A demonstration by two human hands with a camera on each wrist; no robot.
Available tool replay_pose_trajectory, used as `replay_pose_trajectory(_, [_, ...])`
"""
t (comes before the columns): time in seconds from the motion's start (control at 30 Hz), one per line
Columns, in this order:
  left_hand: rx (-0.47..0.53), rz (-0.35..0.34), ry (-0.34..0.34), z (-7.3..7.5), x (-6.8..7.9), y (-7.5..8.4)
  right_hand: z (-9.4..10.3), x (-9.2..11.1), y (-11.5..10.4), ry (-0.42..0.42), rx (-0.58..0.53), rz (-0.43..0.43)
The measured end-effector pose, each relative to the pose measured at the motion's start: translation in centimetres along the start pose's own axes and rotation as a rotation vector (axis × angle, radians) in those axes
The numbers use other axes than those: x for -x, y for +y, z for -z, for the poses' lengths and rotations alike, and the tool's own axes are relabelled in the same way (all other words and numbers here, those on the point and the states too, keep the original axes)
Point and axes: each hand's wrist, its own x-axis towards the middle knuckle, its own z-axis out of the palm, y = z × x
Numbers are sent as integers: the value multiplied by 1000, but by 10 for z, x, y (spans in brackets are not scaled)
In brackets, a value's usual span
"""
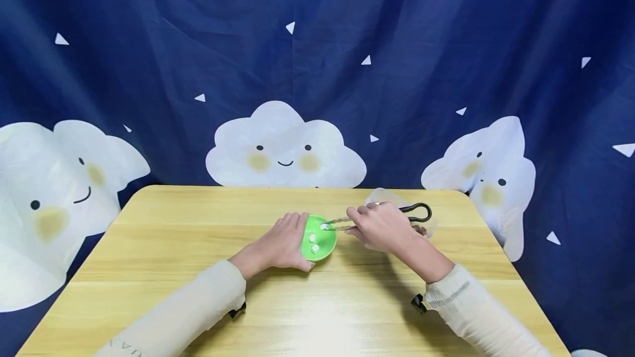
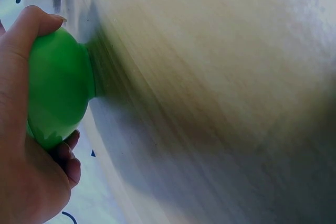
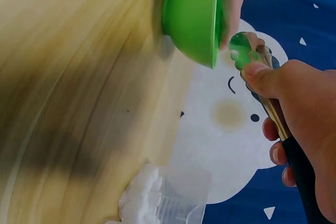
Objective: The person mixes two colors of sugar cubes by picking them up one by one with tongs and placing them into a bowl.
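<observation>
A small green bowl [image 1: 324,245] is at the middle of the wooden table, with a few small white lumps [image 1: 315,248] inside. My left hand [image 1: 284,240] grips the bowl from its left side, thumb at the near edge and fingers around the far edge, as the bowl's outer wall [image 2: 60,85] shows in the left wrist view. In my right hand [image 1: 381,228] is a pair of metal tongs [image 3: 282,124] with a black handle [image 1: 423,212]. Their tips reach over the bowl's rim, at a white lump [image 1: 324,226]. Whether they pinch it, I cannot tell.
Behind my right hand stands a clear plastic container [image 3: 184,195] with white pieces [image 3: 140,195] in it. Small brown pieces [image 1: 420,230] show beside my right wrist, partly hidden. A dark blue curtain [image 1: 327,81] with clouds hangs behind the table [image 1: 198,291].
</observation>
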Motion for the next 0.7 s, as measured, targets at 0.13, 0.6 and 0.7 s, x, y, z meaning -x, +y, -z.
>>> replay_pose_trajectory(0.13, [-4, 0, -3, 0, 0, -1, 0, -2, -2, -8, -8, 2])
replay_pose_trajectory(0.6, [30, -2, -11, -1, 0, -1, -4, -7, -7, -74, -23, 52])
replay_pose_trajectory(0.7, [24, -3, -6, -2, 0, -2, -6, -8, -7, -75, -36, 56])
